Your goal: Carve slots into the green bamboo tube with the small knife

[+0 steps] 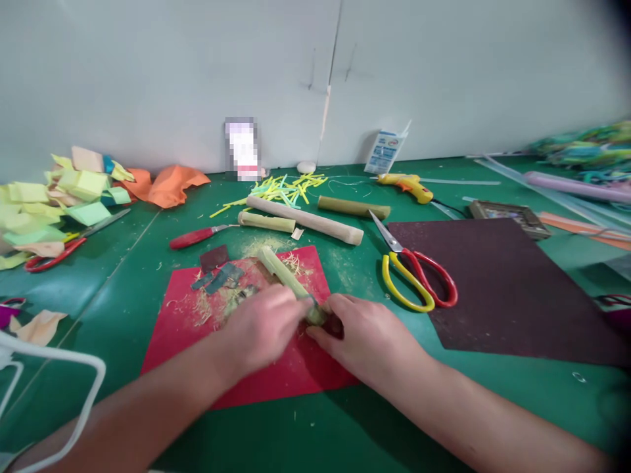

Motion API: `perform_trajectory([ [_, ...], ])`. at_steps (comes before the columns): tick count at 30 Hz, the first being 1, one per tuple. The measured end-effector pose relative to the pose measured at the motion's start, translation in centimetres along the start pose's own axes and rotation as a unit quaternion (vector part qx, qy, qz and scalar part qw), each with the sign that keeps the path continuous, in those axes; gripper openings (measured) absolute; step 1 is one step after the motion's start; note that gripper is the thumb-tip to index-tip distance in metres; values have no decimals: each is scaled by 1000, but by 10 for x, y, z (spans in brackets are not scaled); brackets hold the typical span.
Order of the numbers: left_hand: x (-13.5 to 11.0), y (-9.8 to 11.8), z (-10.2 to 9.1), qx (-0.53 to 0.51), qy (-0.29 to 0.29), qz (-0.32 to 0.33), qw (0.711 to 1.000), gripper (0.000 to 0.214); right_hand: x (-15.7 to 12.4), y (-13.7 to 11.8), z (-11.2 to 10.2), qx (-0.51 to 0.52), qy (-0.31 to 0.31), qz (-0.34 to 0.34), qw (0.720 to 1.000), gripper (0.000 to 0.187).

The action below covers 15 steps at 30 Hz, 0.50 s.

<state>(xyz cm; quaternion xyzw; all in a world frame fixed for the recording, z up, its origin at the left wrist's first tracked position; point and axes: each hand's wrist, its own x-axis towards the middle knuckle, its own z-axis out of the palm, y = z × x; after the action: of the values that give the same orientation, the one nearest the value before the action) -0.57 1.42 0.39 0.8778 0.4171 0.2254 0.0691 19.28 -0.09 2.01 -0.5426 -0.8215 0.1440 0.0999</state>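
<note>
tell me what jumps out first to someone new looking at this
Both hands meet over the red mat near the centre: the left hand and right hand grip a pale green stalk amid shavings. Just right lie yellow-and-red scissors beside a dark sheet.

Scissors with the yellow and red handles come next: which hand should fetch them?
Probably the right hand. The scissors lie just beyond it on the green table, on its own side. The left hand would have to cross over the bamboo stick both hands hold.
</note>
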Motion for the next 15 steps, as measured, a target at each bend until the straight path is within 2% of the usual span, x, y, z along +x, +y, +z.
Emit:
perform_trajectory([
  [4, 6, -12, -4, 43, 82, -62, 994, 27, 1, -1, -1, -3, -7, 8, 1000, 20],
  [5, 6, -10, -4, 47, 81, -60, 994, 27, 1, -1, -1, -2, -8, 8, 1000, 19],
  [9, 1, 5, 0, -1, 1, 5, 1000, 25, 1, -2, -2, 2, -2, 2, 1000, 17],
  [10, 0, 7, 1, -7, 5, 1, 1000, 25, 1, -2, -2, 2, 0, 3, 1000, 18],
  [13, 1, 4, 0, 8, 66, -36, 997, 26, 1, -2, -3, -3, -6, 12, 1000, 20],
  [15, 1, 4, -1, 13, 58, -34, 998, 26, 1, -3, -4, -4, -9, 14, 1000, 20],
])
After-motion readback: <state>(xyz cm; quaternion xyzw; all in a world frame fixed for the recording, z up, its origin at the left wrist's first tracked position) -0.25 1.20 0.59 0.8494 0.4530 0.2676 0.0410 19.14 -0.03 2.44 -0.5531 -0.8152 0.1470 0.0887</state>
